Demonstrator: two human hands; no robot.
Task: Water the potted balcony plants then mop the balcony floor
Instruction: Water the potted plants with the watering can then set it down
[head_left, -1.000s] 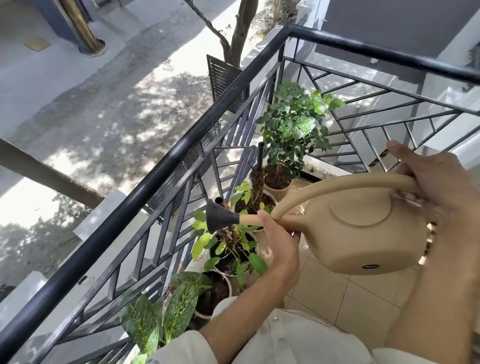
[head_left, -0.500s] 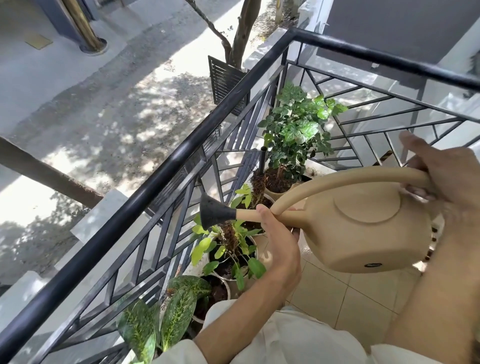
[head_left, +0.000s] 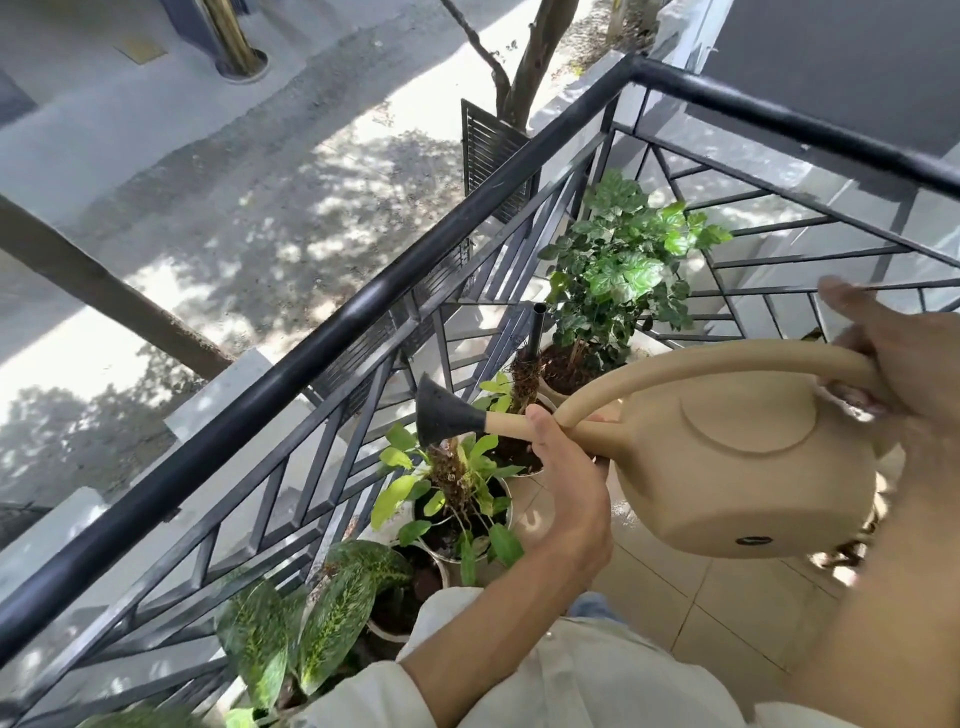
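- Head view: the can (head_left: 737, 467) sits a bit higher and more level than a second ago, and its black nozzle (head_left: 441, 418) has moved left.
- No water shows at the nozzle, so I think the pour on the middle plant (head_left: 457, 483) is only about to start. Mopping is not begun.
- Left hand (head_left: 566, 483) is under the spout, fingers curled round it.
- Right hand (head_left: 904, 364) grips the handle's back end, thumb sticking up.
- Pots line the rail (head_left: 291, 374).
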